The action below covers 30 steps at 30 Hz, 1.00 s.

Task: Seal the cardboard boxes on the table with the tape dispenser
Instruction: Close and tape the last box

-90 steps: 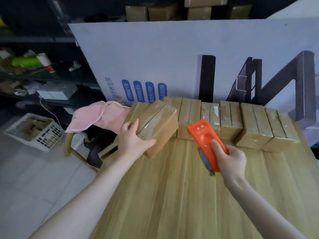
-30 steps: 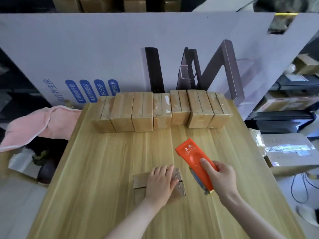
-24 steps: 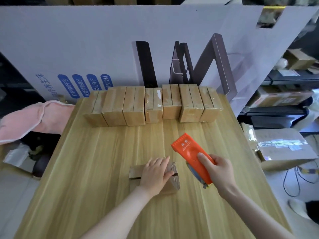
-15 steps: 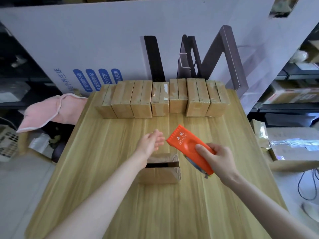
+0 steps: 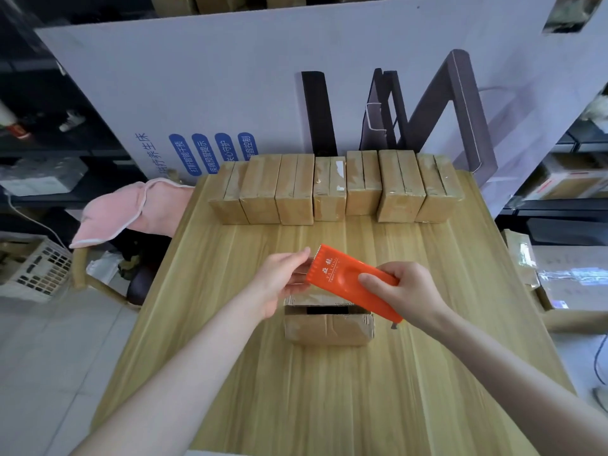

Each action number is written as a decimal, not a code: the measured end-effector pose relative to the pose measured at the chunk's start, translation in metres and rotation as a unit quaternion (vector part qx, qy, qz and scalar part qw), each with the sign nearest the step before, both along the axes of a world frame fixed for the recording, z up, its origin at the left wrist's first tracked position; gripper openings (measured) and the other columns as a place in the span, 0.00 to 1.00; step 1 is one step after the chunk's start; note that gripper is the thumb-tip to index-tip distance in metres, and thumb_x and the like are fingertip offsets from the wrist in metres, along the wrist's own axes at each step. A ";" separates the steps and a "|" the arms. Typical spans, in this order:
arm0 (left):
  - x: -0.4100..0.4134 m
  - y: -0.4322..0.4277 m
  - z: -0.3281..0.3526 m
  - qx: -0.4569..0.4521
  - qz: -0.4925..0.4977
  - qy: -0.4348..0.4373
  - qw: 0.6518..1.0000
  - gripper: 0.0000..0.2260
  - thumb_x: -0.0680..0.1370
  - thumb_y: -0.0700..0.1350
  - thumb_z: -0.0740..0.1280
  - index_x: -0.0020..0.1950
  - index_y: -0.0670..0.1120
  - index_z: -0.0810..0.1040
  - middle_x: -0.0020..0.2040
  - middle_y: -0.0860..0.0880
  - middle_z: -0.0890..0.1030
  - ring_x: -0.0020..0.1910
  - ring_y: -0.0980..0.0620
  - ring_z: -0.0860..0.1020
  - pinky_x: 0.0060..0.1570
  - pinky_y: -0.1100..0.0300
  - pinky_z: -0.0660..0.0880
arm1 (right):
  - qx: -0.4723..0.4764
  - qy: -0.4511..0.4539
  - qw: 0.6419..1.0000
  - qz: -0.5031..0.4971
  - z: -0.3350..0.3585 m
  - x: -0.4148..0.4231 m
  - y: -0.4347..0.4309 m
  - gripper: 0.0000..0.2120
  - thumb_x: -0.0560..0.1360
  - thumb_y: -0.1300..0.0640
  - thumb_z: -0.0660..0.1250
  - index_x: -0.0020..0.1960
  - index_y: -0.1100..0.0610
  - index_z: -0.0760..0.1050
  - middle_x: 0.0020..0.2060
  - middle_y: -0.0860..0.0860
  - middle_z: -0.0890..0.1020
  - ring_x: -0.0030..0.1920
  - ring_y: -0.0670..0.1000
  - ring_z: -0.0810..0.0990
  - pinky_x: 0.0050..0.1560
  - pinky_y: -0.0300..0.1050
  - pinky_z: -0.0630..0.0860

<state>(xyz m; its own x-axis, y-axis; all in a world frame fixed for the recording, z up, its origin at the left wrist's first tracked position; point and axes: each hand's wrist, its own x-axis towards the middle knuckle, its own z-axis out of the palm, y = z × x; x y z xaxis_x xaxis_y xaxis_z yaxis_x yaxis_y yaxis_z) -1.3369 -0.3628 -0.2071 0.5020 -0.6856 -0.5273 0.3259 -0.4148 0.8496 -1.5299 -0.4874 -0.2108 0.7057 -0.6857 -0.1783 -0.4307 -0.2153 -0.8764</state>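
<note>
Hands of one person meet above a pale wooden worktop (image 5: 329,406), seen from the head looking down. The right hand (image 5: 406,291) holds an orange tape dispenser (image 5: 342,278), its fingers curled round the rear half with the thumb pressed on top. The dispenser is held in the air, tilted, with its toothed front end pointing up and to the left. The left hand (image 5: 283,281) reaches in from the left with its fingers stretched nearly straight, their tips meeting that toothed end; it grips nothing that shows.

Directly below both hands, near the middle of the worktop, sits a small cardboard box (image 5: 329,327). Its top flaps are folded down but a dark slit gapes between them.

Along the far edge of the worktop stands a row of boxes (image 5: 329,189), side by side and touching, glossy with tape. Behind them leans a large white printed carton (image 5: 230,77) with blue labels. A pink cloth (image 5: 121,209) hangs off to the left of the worktop, and a white basket (image 5: 33,271) sits on the floor further left.
</note>
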 end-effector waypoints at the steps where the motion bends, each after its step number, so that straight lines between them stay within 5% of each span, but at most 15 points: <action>1: 0.005 0.001 0.000 0.005 0.005 0.024 1.000 0.08 0.78 0.48 0.66 0.48 0.45 0.82 0.40 0.49 0.84 0.39 0.52 0.81 0.47 0.55 0.79 | 0.004 -0.003 1.000 0.004 0.003 0.003 0.001 0.09 0.72 0.47 0.73 0.37 0.51 0.81 0.28 0.50 0.83 0.24 0.54 0.81 0.18 0.55 0.76; 7: 0.024 -0.002 0.001 0.034 0.046 -0.029 0.998 0.03 0.76 0.42 0.70 0.42 0.46 0.80 0.29 0.54 0.82 0.27 0.59 0.78 0.29 0.65 0.76 | -0.050 0.023 0.998 0.026 0.020 0.025 0.004 0.14 0.71 0.44 0.72 0.37 0.55 0.82 0.29 0.55 0.82 0.27 0.56 0.82 0.23 0.60 0.77; 13: 0.033 -0.011 -0.007 0.028 0.124 -0.117 0.985 0.09 0.77 0.37 0.67 0.38 0.45 0.80 0.30 0.51 0.80 0.27 0.58 0.76 0.23 0.67 0.71 | -0.081 0.052 0.995 0.034 0.031 0.047 0.005 0.13 0.71 0.43 0.73 0.38 0.53 0.81 0.29 0.51 0.82 0.26 0.50 0.81 0.28 0.57 0.80; 18: 0.043 -0.001 -0.027 0.047 0.114 -0.144 0.982 0.09 0.77 0.37 0.67 0.38 0.44 0.81 0.30 0.51 0.81 0.25 0.59 0.76 0.23 0.68 0.70 | -0.068 0.098 0.991 0.060 0.023 0.040 -0.001 0.13 0.71 0.44 0.73 0.41 0.55 0.82 0.31 0.52 0.83 0.27 0.50 0.81 0.27 0.52 0.80; 23: 0.084 0.053 -0.056 0.106 0.191 -0.152 0.964 0.04 0.77 0.36 0.67 0.45 0.39 0.81 0.33 0.48 0.81 0.25 0.59 0.77 0.24 0.70 0.70 | -0.080 0.162 0.982 0.052 0.007 -0.017 -0.041 0.12 0.70 0.50 0.76 0.31 0.53 0.79 0.20 0.43 0.77 0.20 0.41 0.74 0.20 0.32 0.66; 30: 0.043 0.074 -0.101 0.102 0.253 -0.116 0.955 0.05 0.75 0.42 0.70 0.40 0.45 0.82 0.32 0.51 0.84 0.30 0.57 0.81 0.28 0.65 0.71 | -0.140 0.306 0.934 0.121 -0.011 -0.011 -0.063 0.17 0.68 0.38 0.73 0.31 0.49 0.76 0.24 0.44 0.77 0.25 0.41 0.76 0.23 0.36 0.67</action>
<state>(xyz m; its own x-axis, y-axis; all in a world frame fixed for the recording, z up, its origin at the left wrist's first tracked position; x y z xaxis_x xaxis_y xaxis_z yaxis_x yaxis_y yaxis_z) -1.2936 -0.2890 -0.3079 0.8612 -0.2195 -0.4585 0.3415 -0.4183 0.8416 -1.5412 -0.5505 -0.2220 0.6707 -0.5990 -0.4375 -0.7415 -0.5549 -0.3772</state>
